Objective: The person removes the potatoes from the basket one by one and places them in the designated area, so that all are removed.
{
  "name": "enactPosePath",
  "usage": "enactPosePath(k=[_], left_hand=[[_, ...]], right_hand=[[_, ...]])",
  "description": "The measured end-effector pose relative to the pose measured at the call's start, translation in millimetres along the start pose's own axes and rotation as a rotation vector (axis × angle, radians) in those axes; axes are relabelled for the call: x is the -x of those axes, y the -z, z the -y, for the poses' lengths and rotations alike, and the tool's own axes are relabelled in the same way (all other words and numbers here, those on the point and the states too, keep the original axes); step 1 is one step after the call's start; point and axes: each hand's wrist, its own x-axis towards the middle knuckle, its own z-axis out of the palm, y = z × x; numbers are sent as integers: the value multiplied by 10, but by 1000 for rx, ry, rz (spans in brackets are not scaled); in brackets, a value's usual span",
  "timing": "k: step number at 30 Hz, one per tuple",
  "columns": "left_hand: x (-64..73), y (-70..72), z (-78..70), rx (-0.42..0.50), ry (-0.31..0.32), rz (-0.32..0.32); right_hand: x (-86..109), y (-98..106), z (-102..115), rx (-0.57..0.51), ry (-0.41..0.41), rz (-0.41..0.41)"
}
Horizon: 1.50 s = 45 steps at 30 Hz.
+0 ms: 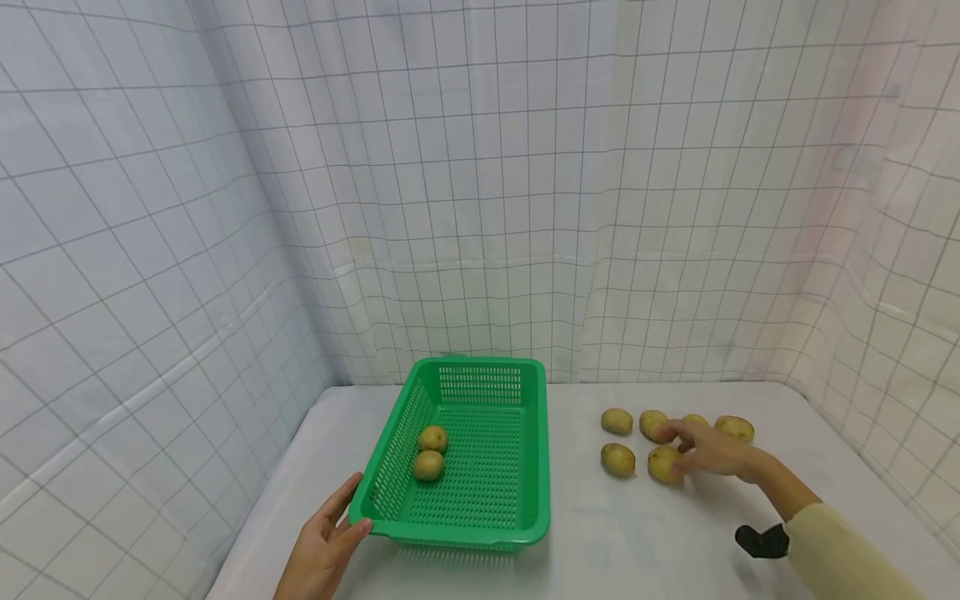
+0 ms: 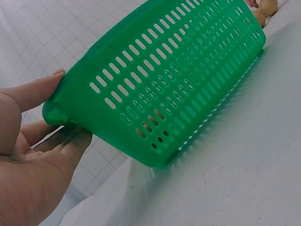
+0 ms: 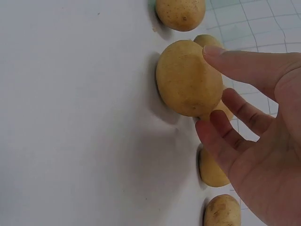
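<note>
And here we are at the green plastic slotted basket (image 1: 457,535), sitting upright on the white-covered counter (image 1: 592,554), with two round, yellow-brown potatoes (image 1: 429,466) already inside, lying close together towards its left wall. That looks like the finished share of the work: two in. Now look to the right of the basket, because six more oval, tan-skinned potatoes (image 1: 618,460) lie loose out there, four in the row nearer the basket's far end and two in the row nearer its near end, so I'd call it roughly a quarter done. The left grip (image 1: 318,546), a bare hand, is steady business at the basket's near left corner, thumb over the rim and fingers underneath, pinching that edge. Over to the basket's right, the right grip (image 1: 708,448), bare below a pale cream sleeve (image 1: 840,550), is spread around the speckled, rounded tan potato (image 3: 188,77) of the nearer pair, the one farther from the basket. The thumb overlaps its side in the wrist view, but the other fingers stand apart from one another and have not closed round it; whether the thumb truly presses, I can't tell. That potato sits on the counter, well apart from the basket, so by my reading all six outside are left to do, this one being the likeliest candidate.
</note>
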Motion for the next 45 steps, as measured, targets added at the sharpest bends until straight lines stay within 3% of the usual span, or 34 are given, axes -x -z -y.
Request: enactPosePath(k=[7, 25, 37, 45], left_hand=[[11, -20, -14, -2, -4, 5], [16, -21, -27, 4, -13, 12], [8, -18, -17, -4, 4, -16], [22, -24, -23, -7, 3, -18]], right_hand=[[-39, 72, 77, 36, 93, 21], [-228, 112, 401, 13, 77, 54], [-354, 94, 543, 67, 78, 65], [-443, 76, 670, 30, 103, 93]])
